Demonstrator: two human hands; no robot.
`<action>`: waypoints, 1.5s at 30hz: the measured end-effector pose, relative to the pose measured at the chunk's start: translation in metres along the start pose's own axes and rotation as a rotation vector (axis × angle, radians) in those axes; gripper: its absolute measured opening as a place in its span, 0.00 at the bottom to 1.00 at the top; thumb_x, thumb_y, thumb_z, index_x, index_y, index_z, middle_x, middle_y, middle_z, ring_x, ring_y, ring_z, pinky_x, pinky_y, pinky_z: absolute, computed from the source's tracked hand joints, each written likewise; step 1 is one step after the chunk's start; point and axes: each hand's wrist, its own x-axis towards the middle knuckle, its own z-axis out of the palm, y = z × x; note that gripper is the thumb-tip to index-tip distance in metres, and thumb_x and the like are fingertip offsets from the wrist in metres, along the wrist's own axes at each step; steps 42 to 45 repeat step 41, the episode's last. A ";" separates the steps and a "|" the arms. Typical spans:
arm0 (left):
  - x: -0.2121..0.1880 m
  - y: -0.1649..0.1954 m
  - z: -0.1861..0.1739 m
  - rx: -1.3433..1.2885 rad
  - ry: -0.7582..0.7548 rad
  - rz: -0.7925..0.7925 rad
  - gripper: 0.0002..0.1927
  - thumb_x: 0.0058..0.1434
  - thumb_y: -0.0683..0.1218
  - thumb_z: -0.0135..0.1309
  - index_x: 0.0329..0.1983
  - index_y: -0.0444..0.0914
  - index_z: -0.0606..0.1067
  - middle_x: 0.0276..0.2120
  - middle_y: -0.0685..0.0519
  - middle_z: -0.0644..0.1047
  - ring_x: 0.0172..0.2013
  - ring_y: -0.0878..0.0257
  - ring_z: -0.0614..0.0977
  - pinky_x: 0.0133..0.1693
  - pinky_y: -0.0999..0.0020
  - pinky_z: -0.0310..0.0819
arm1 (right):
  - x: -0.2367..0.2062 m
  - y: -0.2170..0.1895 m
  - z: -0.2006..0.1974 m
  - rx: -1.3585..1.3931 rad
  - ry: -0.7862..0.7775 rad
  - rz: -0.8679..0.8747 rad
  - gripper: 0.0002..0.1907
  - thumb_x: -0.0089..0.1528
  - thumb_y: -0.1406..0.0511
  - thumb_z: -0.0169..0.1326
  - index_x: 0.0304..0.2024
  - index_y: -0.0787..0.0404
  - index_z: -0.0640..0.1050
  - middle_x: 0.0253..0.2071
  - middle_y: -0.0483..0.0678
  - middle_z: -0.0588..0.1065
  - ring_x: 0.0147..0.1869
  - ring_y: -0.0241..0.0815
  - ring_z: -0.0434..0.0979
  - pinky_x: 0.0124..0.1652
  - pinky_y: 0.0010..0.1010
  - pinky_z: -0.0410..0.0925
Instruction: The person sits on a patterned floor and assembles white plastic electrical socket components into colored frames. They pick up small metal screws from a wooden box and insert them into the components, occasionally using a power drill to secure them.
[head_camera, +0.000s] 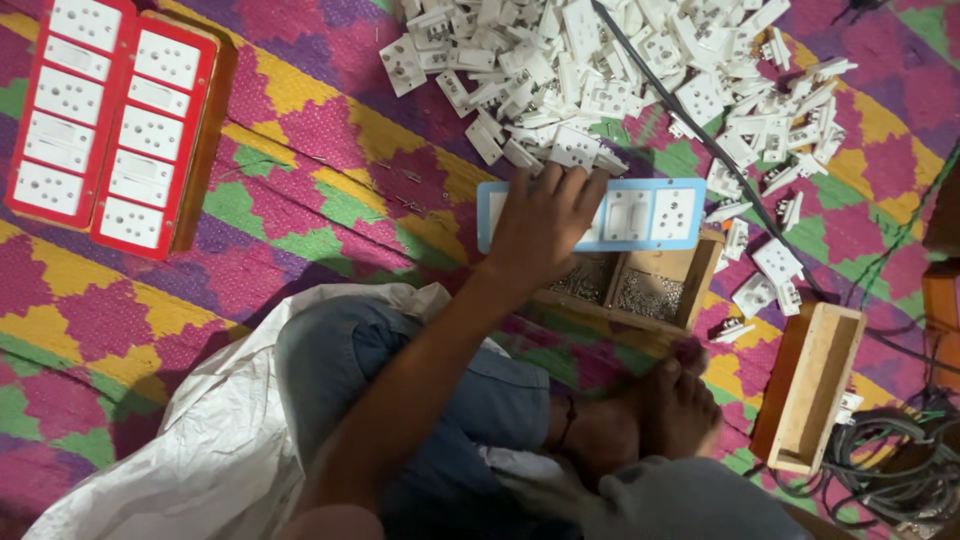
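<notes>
The left hand (540, 225) lies flat on a blue-framed switch plate (640, 214) — fingers (570, 185) spread, gripping nothing. Just beyond it, a heap of white sockets (610, 70); red plates (105, 120) lie far left.

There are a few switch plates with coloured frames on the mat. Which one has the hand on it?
The blue-framed plate, lying across a wooden box under the left hand. The two red-framed plates lie untouched at the far left.
</notes>
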 end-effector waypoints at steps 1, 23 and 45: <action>-0.003 0.002 -0.003 -0.030 -0.011 -0.006 0.45 0.40 0.53 0.67 0.64 0.36 0.67 0.45 0.50 0.71 0.48 0.52 0.72 0.51 0.48 0.64 | -0.004 0.004 -0.002 0.023 0.017 -0.027 0.19 0.60 0.65 0.53 0.54 0.60 0.70 0.39 0.52 0.75 0.41 0.55 0.78 0.34 0.48 0.69; 0.000 0.008 0.004 0.039 -0.019 -0.047 0.43 0.45 0.55 0.70 0.63 0.38 0.66 0.50 0.51 0.71 0.50 0.52 0.73 0.53 0.42 0.64 | -0.011 0.011 -0.003 -0.049 -0.033 0.016 0.16 0.66 0.62 0.52 0.55 0.57 0.72 0.36 0.50 0.75 0.38 0.54 0.78 0.33 0.49 0.67; -0.001 0.012 0.012 0.124 -0.041 -0.026 0.44 0.42 0.46 0.66 0.65 0.39 0.64 0.54 0.50 0.72 0.53 0.53 0.73 0.55 0.46 0.64 | -0.006 0.010 -0.008 -0.019 0.032 0.000 0.14 0.68 0.64 0.51 0.55 0.59 0.72 0.40 0.51 0.77 0.43 0.54 0.79 0.35 0.48 0.68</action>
